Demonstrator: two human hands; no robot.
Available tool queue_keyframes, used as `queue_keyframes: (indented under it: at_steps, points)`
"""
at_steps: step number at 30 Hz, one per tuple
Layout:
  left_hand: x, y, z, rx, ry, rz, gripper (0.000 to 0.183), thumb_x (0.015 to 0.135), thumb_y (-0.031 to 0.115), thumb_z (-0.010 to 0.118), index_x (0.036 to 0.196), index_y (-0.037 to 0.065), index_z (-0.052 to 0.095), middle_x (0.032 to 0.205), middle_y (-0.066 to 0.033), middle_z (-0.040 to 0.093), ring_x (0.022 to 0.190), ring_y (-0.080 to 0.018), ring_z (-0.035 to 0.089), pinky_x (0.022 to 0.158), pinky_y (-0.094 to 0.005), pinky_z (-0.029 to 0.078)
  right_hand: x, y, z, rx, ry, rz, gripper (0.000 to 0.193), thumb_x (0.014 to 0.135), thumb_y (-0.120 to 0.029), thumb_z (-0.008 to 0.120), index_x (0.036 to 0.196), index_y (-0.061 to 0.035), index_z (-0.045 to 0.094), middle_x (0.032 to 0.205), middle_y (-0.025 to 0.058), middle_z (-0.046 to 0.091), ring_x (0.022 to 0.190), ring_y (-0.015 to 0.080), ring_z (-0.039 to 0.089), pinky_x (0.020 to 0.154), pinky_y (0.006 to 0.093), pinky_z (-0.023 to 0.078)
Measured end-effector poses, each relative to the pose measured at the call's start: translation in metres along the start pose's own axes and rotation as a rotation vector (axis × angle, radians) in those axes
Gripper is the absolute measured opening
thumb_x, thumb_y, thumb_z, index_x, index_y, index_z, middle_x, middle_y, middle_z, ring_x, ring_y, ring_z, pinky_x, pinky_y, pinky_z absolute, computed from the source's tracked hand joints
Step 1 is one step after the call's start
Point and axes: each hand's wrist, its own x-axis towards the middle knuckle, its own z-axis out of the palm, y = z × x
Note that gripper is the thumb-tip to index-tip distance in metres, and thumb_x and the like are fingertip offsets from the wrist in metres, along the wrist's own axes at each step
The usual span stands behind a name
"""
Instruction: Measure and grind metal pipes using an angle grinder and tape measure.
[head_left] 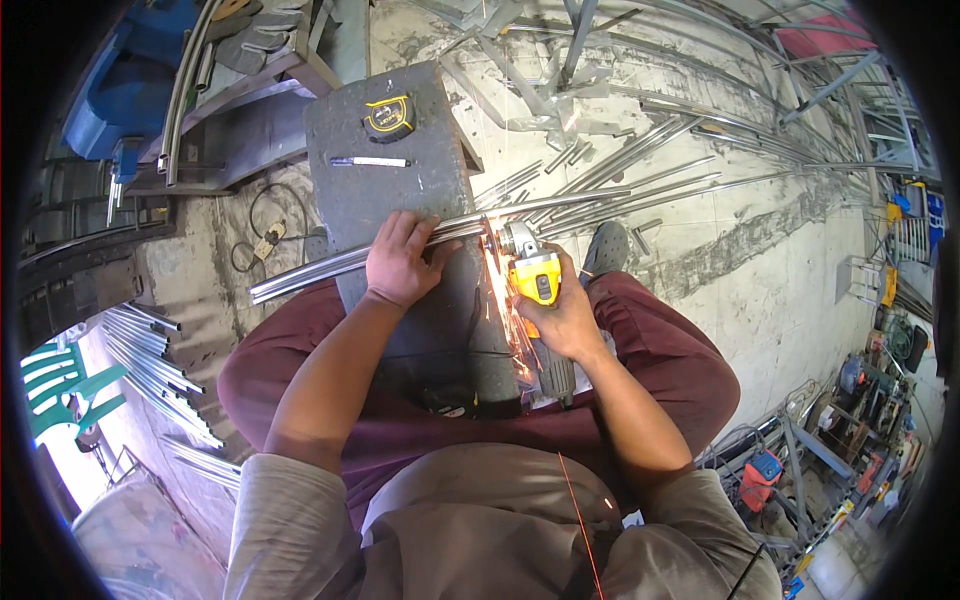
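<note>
My right hand is wrapped round a yellow and black angle grinder. Its disc meets the shiny metal tubes at the right edge of the dark bench, and orange sparks stream down toward me. Closed over the metal tubes, my left hand presses them against the bench top just left of the cut. The tubes lie slantwise, jutting past both sides of the bench. Farther up the bench are a yellow and black tape measure and a marker pen.
Loose metal tubes spread over the floor to the right. A stack of tubes lies left, near a green plastic chair. Gloves rest on a metal stand at upper left. Tools and a red machine crowd the lower right.
</note>
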Motion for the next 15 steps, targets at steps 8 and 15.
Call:
queue_keyframes:
  at_steps: [8,15]
  points:
    - [0.0023,-0.0017,0.0008,-0.007,0.019,0.041,0.043,0.077,0.025,0.088,0.112,0.004,0.071,0.099,-0.0117,0.065,0.089,-0.033,0.063,0.078,-0.0416,0.054,0.0012,-0.0043,-0.0005,0.021,0.001,-0.011,0.097,0.087,-0.027,0.079,0.16,0.0043,0.023,0.125,0.0249,0.071,0.118,0.0361,0.07,0.102,0.0411,0.053]
    - [0.0018,-0.0007,-0.0003,-0.001,0.005,0.037,0.043,0.077,0.023,0.088,0.112,0.005,0.071,0.101,-0.0115,0.065,0.09,-0.0332,0.063,0.078,-0.0419,0.054,0.0031,-0.0058,-0.002,0.001,0.002,0.0,0.097,0.087,-0.026,0.079,0.16,0.0051,0.023,0.127,0.025,0.07,0.117,0.0347,0.069,0.102,0.0392,0.053]
